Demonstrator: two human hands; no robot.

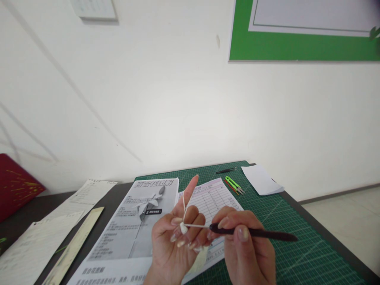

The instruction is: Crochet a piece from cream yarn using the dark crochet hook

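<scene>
White yarn (184, 228) sits in a small lump between the thumb and fingers of the left hand (175, 241), in the head view. The left thumb and fingers pinch it tight, and the pointer finger sticks up straight with a strand of the yarn running up to it. The right hand (245, 245) grips the dark handle of a crochet hook (268, 233), with the thumb and fingers closed around it. The hook's thin metal part points left and touches the lump of yarn. Both hands are above a green cutting mat (285, 233) and some papers. A printed sheet (118, 225) with a grey flower picture lies by the left hand, and a lined form (208, 198) lies behind the hands. Farther back on the mat are green thread snips (233, 184), a thin black tool (225, 171) and a piece of white paper (261, 180). On the far left are a long ruler (75, 245), some handwritten pages (41, 247) and something red with gold marks (18, 188).
</scene>
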